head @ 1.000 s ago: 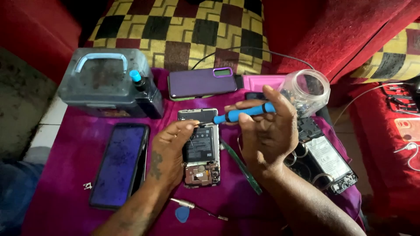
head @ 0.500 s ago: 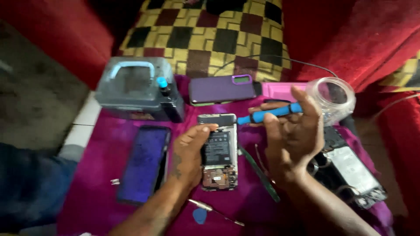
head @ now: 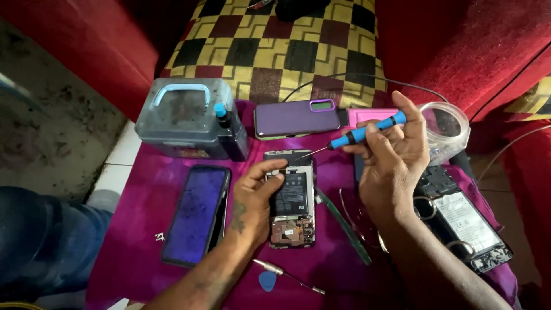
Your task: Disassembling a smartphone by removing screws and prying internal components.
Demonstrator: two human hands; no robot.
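An opened phone lies back-up on the magenta cloth, its battery and circuit board exposed. My left hand rests on its left side, thumb pressing the battery. My right hand holds a blue-handled screwdriver, whose thin tip points down-left at the phone's top edge.
A detached phone screen lies left of the open phone. Behind are a grey plastic box, a small dark bottle, a purple-cased phone and a clear jar. Another opened phone sits at right; a blue pick and metal tool lie near.
The view has shifted a little. My right hand has lifted and tilted the screwdriver so its tip points at the phone's top. My left hand stays on the phone.
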